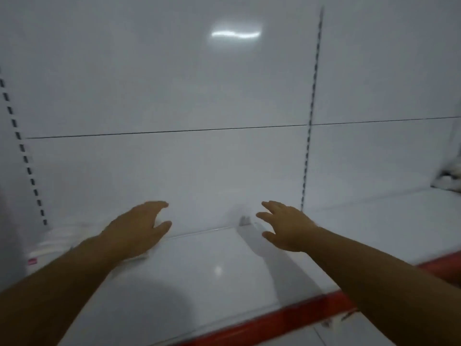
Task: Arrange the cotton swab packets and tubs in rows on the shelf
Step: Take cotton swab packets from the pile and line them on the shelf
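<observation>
A white shelf (212, 283) with a red front strip lies before me. At its back left stands a blurred white tub (55, 243) with a small pink label. My left hand (139, 228) reaches over the shelf just right of that tub, fingers loosely spread, holding nothing; something white shows under its palm, too blurred to name. My right hand (284, 226) hovers over the shelf's back right part, fingers spread and empty. A blurred white heap of packets (449, 178) sits on the neighbouring shelf at the far right edge.
A white back panel (174, 96) with slotted uprights (309, 136) rises behind the shelf. A second white shelf (374, 221) adjoins on the right. The red strip (274, 320) marks the front edge.
</observation>
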Demonstrator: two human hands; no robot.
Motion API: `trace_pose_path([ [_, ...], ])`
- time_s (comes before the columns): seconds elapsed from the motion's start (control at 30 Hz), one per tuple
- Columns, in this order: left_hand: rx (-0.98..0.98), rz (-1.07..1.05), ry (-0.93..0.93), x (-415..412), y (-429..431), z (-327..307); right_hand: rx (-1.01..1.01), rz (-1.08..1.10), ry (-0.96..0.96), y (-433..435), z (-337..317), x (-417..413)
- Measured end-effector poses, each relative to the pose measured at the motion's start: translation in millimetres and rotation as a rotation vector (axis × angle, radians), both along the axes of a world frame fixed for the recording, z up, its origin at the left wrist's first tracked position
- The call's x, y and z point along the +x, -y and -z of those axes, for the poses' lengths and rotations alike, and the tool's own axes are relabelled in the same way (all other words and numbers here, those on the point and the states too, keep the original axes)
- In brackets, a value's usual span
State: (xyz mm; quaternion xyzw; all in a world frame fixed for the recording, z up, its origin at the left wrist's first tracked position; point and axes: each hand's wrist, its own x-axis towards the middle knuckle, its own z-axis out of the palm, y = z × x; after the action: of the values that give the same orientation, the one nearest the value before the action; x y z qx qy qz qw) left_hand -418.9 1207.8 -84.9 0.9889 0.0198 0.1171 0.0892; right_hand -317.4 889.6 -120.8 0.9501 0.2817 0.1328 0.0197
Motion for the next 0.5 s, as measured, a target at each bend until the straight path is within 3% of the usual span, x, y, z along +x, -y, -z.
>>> trace_pose_path([
  [0.07,0.13,0.015,-0.333,30.2,68.3,-22.1,-0.12,0.176,-0.006,84.6,-6.8,-0.8],
  [0.1,0.181,0.032,-0.386,43.6,107.5,-31.1,-0.121,0.247,-0.02,126.2,-10.2,-3.7],
  [0.3,0.106,0.359,-0.159,99.5,354.7,-35.7,-0.117,0.373,0.006,339.1,-28.6,-42.4],
  [0.5,0.146,0.598,-0.145,129.5,542.0,-8.7,-0.064,0.504,-0.075,489.8,-28.8,-77.8],
])
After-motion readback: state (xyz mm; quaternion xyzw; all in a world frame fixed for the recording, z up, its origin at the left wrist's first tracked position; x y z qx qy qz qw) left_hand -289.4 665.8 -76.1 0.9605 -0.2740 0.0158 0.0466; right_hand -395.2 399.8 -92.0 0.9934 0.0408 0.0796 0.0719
